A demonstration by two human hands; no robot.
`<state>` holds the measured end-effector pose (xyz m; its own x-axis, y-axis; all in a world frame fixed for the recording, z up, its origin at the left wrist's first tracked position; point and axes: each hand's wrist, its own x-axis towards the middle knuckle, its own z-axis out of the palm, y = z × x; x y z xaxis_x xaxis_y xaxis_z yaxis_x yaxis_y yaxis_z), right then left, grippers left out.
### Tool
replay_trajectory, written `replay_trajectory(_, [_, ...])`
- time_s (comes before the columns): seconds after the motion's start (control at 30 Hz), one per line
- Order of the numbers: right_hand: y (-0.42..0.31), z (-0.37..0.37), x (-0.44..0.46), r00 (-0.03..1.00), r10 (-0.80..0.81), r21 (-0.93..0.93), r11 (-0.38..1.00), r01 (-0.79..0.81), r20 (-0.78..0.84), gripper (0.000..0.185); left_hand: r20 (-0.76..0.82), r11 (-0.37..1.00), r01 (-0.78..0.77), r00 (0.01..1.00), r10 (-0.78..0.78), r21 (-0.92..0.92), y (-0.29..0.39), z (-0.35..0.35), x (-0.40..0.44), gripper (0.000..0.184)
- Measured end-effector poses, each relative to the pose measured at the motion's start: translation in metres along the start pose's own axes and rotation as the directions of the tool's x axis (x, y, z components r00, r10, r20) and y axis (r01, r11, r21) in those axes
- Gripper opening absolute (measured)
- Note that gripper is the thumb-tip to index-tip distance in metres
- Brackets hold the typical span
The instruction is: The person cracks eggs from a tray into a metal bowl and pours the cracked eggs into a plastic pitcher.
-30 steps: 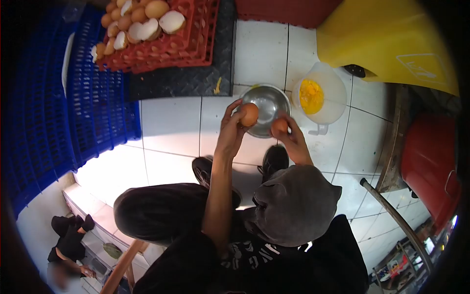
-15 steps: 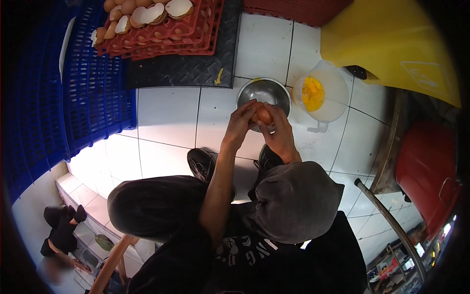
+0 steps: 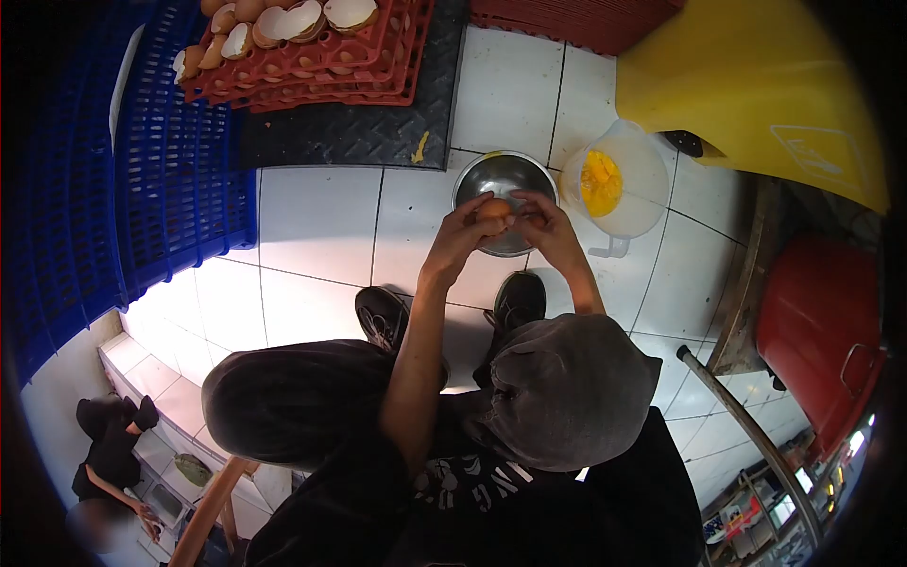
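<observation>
Over the steel bowl (image 3: 508, 173) on the floor, my hands hold a brown egg that looks parted in two. My left hand (image 3: 457, 236) is closed around the larger brown eggshell part (image 3: 493, 210). Close beside it, my right hand (image 3: 557, 234) has its fingers curled on a smaller brown shell piece (image 3: 536, 220), mostly hidden by them. The bowl's near side is partly covered by my hands. Just right of the bowl stands a translucent plastic jug (image 3: 642, 203) with yellow egg (image 3: 601, 183) inside.
Stacked red egg trays (image 3: 378, 71) with broken shells and eggs sit on a black ridged platform (image 3: 331, 137). Blue crates (image 3: 179, 142) stand left, a yellow object (image 3: 727, 85) and a red bin (image 3: 817, 321) right. At lower left is another person (image 3: 118, 454).
The egg held between both hands has parted; my right hand has shifted slightly right, away from the left, with a shell piece. The view has shifted slightly.
</observation>
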<state>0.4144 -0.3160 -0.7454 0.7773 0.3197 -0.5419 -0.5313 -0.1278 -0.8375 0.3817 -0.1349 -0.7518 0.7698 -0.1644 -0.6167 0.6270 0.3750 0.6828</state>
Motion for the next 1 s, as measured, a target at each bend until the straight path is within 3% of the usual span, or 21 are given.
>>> replay_trajectory(0.1, [0.000,-0.002,0.005,0.992,-0.081,-0.103,0.991,0.091,0.095,0.037,0.029,1.000,0.015,0.999,-0.015,0.008,0.006,0.002,-0.001,0.066])
replay_trajectory(0.2, [0.006,-0.006,0.011,0.975,-0.136,0.038,0.991,0.131,0.176,0.042,-0.035,0.996,0.025,0.999,-0.022,0.082,0.007,0.004,0.000,0.060])
replay_trajectory(0.4, [0.001,-0.002,0.006,0.976,-0.207,-0.158,0.963,0.216,0.072,0.041,-0.067,0.904,-0.203,0.967,0.245,0.377,-0.011,0.000,0.009,0.050])
replay_trajectory(0.47, [-0.002,0.000,0.004,0.981,-0.193,-0.333,0.925,0.183,0.004,0.040,-0.079,0.898,-0.206,0.964,0.256,0.389,-0.006,0.004,0.005,0.048])
replay_trajectory(0.7, [-0.016,-0.006,0.002,0.981,-0.196,-0.504,0.847,0.167,-0.005,0.045,-0.099,0.900,-0.153,0.973,0.210,0.407,0.005,0.009,-0.002,0.043])
replay_trajectory(0.77, [-0.017,-0.005,0.002,0.938,-0.346,-0.632,0.728,0.265,-0.005,0.045,-0.097,0.899,-0.155,0.972,0.213,0.410,0.004,0.008,-0.001,0.043])
replay_trajectory(0.8, [-0.018,-0.003,0.002,0.938,-0.346,-0.633,0.727,0.264,-0.006,0.045,-0.100,0.896,-0.156,0.971,0.216,0.416,0.003,0.007,0.000,0.044])
replay_trajectory(0.87, [-0.014,0.000,0.001,0.847,-0.532,-0.768,0.537,0.349,0.013,0.042,-0.111,0.878,-0.161,0.966,0.234,0.450,0.002,0.006,0.000,0.044])
replay_trajectory(1.0, [-0.006,0.011,0.001,0.768,-0.641,-0.879,0.375,0.295,-0.016,0.039,-0.176,0.773,-0.188,0.916,0.361,0.606,-0.002,0.001,0.002,0.043])
